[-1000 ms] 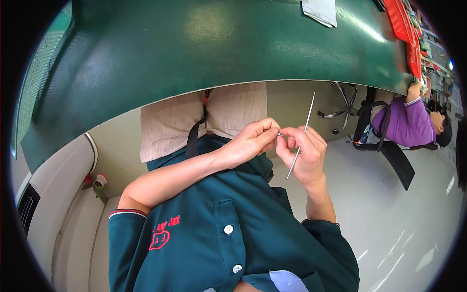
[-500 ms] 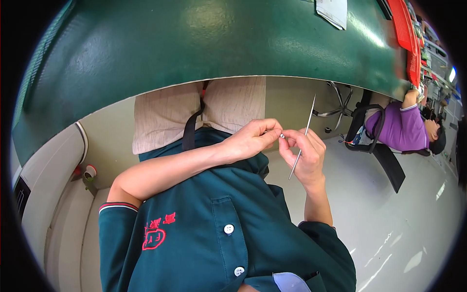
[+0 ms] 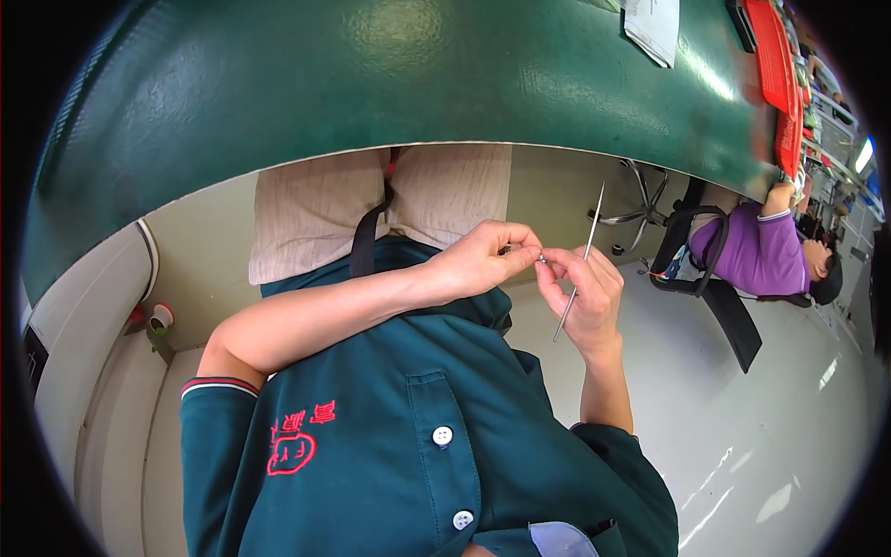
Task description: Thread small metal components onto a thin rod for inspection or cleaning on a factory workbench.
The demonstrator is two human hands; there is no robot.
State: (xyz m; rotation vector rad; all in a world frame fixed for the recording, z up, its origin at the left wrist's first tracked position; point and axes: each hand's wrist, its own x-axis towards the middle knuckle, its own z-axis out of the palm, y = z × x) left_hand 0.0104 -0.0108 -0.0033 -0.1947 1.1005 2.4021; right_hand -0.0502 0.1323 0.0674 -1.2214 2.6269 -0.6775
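Note:
In front of my lap, both hands meet fingertip to fingertip. My left hand (image 3: pixel 484 262) is closed in a pinch, thumb against forefinger. A tiny shiny metal piece (image 3: pixel 541 260) shows where the fingertips of the two hands meet; its exact kind is too small to tell. My right hand (image 3: pixel 590 290) is closed too, its thumb and forefinger at that piece. A thin pointed metal rod (image 3: pixel 596 215) runs through the right hand's fingers, slanting with its sharp end up and its other end below the thumb.
A green-topped table (image 3: pixel 278 93) curves across the far side, with folded white papers (image 3: pixel 652 30) and red plastic baskets (image 3: pixel 772 60) at its right. A person in purple (image 3: pixel 756 249) sits at the right on a black chair (image 3: pixel 682 243). White furniture (image 3: pixel 88 306) stands at the left.
The view has shifted slightly, so the papers and baskets appear a little lower and farther right. Both hands keep nearly the same pose around the tiny metal piece.

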